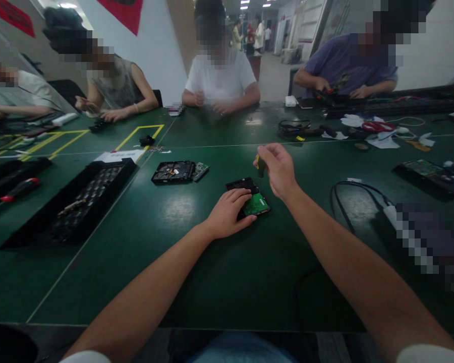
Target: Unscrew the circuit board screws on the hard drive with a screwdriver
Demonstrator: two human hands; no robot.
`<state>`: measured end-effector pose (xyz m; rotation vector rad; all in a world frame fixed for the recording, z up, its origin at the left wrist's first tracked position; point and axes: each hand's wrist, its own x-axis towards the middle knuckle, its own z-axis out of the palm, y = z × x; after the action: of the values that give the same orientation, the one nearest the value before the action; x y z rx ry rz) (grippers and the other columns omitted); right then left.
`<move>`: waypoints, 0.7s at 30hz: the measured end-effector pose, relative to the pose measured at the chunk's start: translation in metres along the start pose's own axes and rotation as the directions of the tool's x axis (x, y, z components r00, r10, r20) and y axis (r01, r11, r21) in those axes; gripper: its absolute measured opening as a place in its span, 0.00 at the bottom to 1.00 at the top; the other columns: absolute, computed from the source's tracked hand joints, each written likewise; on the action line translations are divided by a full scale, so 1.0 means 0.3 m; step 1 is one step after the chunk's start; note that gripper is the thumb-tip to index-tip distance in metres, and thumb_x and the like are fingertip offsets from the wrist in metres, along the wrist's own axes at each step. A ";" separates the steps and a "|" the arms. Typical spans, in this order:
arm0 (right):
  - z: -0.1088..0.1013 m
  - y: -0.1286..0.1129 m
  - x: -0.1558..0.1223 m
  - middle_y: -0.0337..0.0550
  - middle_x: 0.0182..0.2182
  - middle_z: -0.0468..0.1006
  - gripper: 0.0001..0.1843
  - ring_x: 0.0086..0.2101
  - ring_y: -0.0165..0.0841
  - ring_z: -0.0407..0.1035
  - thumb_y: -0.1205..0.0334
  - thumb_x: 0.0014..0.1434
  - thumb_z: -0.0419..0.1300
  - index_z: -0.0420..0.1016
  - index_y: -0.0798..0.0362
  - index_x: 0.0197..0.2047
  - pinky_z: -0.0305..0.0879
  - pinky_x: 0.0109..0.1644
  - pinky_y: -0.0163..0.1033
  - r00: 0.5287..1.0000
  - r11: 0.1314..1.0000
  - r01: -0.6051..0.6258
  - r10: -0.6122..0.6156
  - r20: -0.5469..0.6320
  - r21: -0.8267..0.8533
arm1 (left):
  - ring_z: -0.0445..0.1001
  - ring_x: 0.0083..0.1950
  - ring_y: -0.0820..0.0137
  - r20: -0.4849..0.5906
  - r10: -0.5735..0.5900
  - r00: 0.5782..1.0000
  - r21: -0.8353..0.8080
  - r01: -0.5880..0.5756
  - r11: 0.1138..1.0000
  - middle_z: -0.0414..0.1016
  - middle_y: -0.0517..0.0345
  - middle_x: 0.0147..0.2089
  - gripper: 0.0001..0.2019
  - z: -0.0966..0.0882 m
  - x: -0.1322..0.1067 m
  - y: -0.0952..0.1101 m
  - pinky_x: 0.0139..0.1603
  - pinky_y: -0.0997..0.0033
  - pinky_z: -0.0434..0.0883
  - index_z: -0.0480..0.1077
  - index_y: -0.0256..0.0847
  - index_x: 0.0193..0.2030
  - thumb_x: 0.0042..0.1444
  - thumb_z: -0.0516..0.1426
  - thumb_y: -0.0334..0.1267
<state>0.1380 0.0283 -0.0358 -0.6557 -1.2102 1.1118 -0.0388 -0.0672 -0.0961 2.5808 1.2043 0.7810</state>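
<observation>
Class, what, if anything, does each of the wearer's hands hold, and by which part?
The right hand pinches a small tool, perhaps a screwdriver, by its upper end. The left hand lies across the green-boarded drive; whether it grips is unclear.

Over my remote feed I'm seeing a whitish left sleeve (86,358) ending in a curved hem well above the wrist, and a matching right sleeve (426,354) entering at the opposite corner. Pale blue cloth (236,349) is showing, blurred, between them. The left hand (230,213) and right hand (279,169) are appearing bare.
</observation>
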 end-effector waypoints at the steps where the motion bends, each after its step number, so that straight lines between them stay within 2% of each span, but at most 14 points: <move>1: 0.000 -0.001 0.000 0.34 0.28 0.76 0.20 0.29 0.29 0.72 0.42 0.59 0.72 0.71 0.47 0.35 0.68 0.34 0.36 1.000 1.000 -0.001 0.001 -0.002 -0.005 | 0.67 0.73 0.50 0.001 0.000 1.000 -0.002 0.000 1.000 0.69 0.43 0.71 0.30 -0.001 0.000 0.001 0.74 0.41 0.65 0.65 0.43 0.70 0.65 0.62 0.51; 12: -0.003 0.001 0.006 0.34 0.28 0.76 0.17 0.29 0.29 0.73 0.46 0.61 0.71 0.73 0.47 0.35 0.69 0.35 0.35 1.000 0.998 -0.006 0.005 0.011 0.058 | 0.68 0.72 0.51 -0.003 0.007 1.000 0.001 -0.007 1.000 0.70 0.43 0.71 0.30 0.006 -0.001 -0.007 0.73 0.42 0.66 0.65 0.42 0.69 0.65 0.62 0.51; 17: -0.005 -0.001 0.005 0.37 0.28 0.77 0.18 0.29 0.30 0.73 0.43 0.66 0.65 0.76 0.48 0.35 0.72 0.36 0.37 0.999 0.996 0.001 -0.004 0.034 0.092 | 0.68 0.72 0.51 -0.005 0.001 1.000 0.003 -0.001 1.000 0.70 0.43 0.71 0.30 0.008 0.000 -0.006 0.74 0.43 0.65 0.65 0.42 0.70 0.65 0.62 0.51; 21: -0.001 0.002 0.002 0.36 0.25 0.73 0.21 0.26 0.30 0.71 0.40 0.67 0.60 0.74 0.48 0.33 0.69 0.33 0.37 1.000 0.994 0.006 -0.009 0.025 0.107 | 0.68 0.72 0.51 -0.008 0.002 1.000 0.003 -0.002 1.000 0.70 0.43 0.71 0.30 0.008 0.001 -0.005 0.74 0.43 0.65 0.66 0.41 0.69 0.65 0.62 0.51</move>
<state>0.1381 0.0292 -0.0363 -0.5567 -1.1653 1.1728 -0.0384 -0.0660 -0.0986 2.5836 1.2066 0.7918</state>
